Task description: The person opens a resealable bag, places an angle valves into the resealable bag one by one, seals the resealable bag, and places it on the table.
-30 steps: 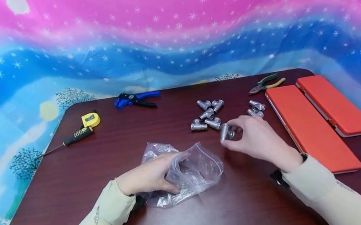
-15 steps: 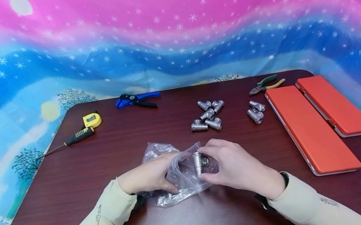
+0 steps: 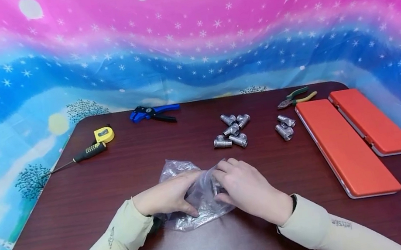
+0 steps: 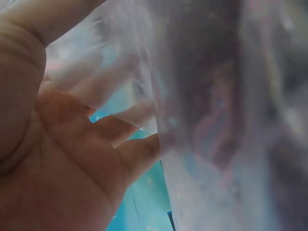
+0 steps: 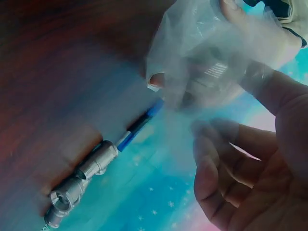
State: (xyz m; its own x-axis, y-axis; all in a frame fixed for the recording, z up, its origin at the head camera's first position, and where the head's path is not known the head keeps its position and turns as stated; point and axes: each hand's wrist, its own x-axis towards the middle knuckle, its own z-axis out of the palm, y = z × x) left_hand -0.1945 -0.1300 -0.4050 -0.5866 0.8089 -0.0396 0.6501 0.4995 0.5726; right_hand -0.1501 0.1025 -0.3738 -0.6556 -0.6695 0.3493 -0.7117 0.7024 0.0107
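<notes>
My left hand (image 3: 170, 196) holds a clear zip bag (image 3: 200, 220), its thumb on the near side and its fingers on the far side. Through the film in the left wrist view, the left fingers (image 4: 139, 154) look spread and gently bent. My right hand (image 3: 247, 192) is at the bag's mouth, fingertips inside the plastic. Between its thumb and fingers a silver metal tee fitting (image 3: 215, 186) shows partly; the rest is hidden by hand and film. Several like tee fittings (image 3: 231, 129) lie in a group beyond the bag, and two more fittings (image 3: 285, 131) lie to the right.
Two red cases (image 3: 348, 149) lie side by side at the right, with pliers (image 3: 295, 97) behind them. A blue wire stripper (image 3: 155, 114) lies at the back edge. At the left are a yellow tape measure (image 3: 104, 134) and a screwdriver (image 3: 89, 152).
My right hand has carried the tee fitting leftward from beside the fitting groups into the bag's mouth. My left hand and the bag have stayed nearly in place.
</notes>
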